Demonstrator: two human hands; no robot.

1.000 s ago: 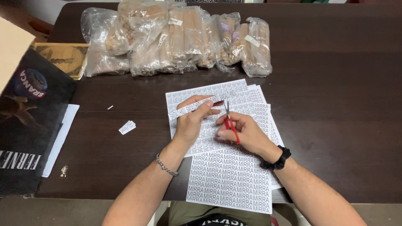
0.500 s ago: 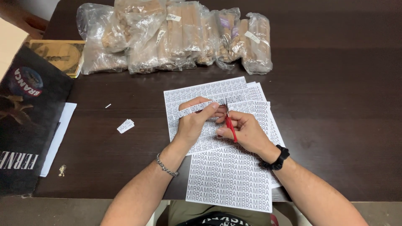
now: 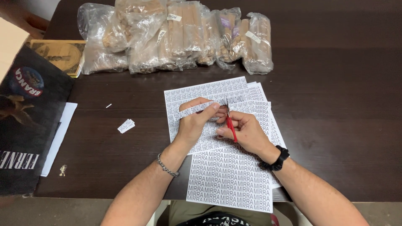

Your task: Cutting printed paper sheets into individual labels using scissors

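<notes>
My left hand (image 3: 194, 124) pinches a narrow white paper strip (image 3: 190, 110) printed with words, holding it above a stack of printed label sheets (image 3: 226, 167). My right hand (image 3: 244, 131) grips small red-handled scissors (image 3: 229, 124), their blades pointing up at the right end of the strip near my left fingertips. Both hands hover over the sheets in the middle of the dark wooden table (image 3: 335, 125). A bracelet is on my left wrist, a black band on my right.
Several clear plastic bags of tan rolls (image 3: 176, 35) lie at the table's back. A dark printed box (image 3: 25, 121) and a gold-coloured flat item (image 3: 58, 54) sit at the left. A cut paper scrap (image 3: 126, 125) lies left of the sheets.
The view has shifted slightly. My hands stay together over the sheets, with the scissors working along the strip; the scissor handles have tilted a little.
</notes>
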